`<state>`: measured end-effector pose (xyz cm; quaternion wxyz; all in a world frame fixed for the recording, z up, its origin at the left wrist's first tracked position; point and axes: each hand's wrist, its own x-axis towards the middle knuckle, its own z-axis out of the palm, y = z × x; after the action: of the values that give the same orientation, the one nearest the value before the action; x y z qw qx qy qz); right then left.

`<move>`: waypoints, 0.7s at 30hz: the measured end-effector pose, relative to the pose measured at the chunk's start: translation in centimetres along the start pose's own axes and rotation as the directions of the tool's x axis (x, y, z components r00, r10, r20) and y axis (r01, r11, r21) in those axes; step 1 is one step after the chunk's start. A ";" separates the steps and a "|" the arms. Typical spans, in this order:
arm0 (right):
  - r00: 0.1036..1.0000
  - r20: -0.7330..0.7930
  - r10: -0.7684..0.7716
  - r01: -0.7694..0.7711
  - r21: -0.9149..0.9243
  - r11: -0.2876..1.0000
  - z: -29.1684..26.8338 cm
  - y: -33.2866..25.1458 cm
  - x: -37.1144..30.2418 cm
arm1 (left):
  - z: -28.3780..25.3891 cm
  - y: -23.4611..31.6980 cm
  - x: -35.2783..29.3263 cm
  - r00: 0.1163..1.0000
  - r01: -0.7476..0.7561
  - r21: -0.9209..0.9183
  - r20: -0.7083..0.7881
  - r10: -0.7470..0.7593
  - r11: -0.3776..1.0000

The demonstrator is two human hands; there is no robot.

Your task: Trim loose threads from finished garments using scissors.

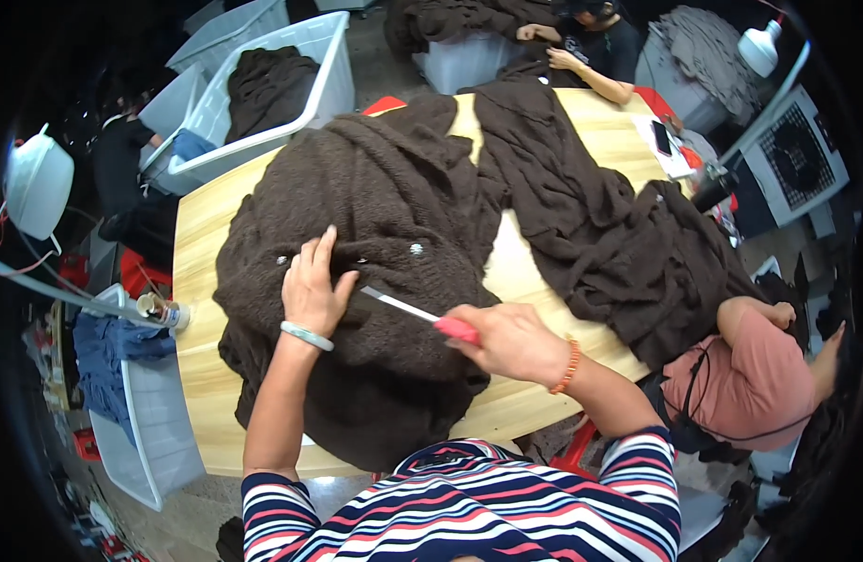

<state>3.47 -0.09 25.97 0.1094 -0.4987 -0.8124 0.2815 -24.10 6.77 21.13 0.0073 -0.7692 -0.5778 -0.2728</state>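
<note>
A dark brown fleecy garment (375, 197) is spread in a heap over the near left of the table. Two shiny round buttons or studs show on it, one (416, 249) near the middle and another (282, 260) beside my left fingers; a small light spot lies between them. My left hand (311, 286) rests flat on the cloth, fingers stretched out, holding nothing. In my right hand (511, 342) is a red-handled knife (459, 330) with a narrow metal blade. Its tip points left, toward my left thumb, just over the cloth. Whether it touches the cloth I cannot tell.
More brown garments (581, 201) lie along the right of the wooden table (199, 309). Plastic bins (333, 75) with clothes stand beyond it. A person in pink (745, 379) bends at the right; another person (595, 51) works at the far edge. A phone (661, 138) lies far right.
</note>
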 end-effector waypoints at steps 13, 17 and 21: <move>0.938 -0.247 0.245 -0.199 0.197 0.960 0.9 8.0 -5.5 | -3.1 5.7 3.4 0.738 -0.500 0.080 0.560 0.376 0.862; 0.933 -0.203 0.296 -0.253 0.214 0.943 1.8 8.7 -8.3 | 2.5 3.2 8.6 0.767 -0.605 0.374 0.510 0.389 0.703; 0.927 -0.047 0.373 -0.361 0.162 0.918 1.7 9.0 -10.9 | 2.4 4.8 11.2 0.845 -0.444 0.016 0.341 0.412 0.896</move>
<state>14.65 -7.12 20.60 0.1230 -0.6430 -0.6761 0.3381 -16.77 15.82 25.34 0.0078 -0.9119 -0.3968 -0.1043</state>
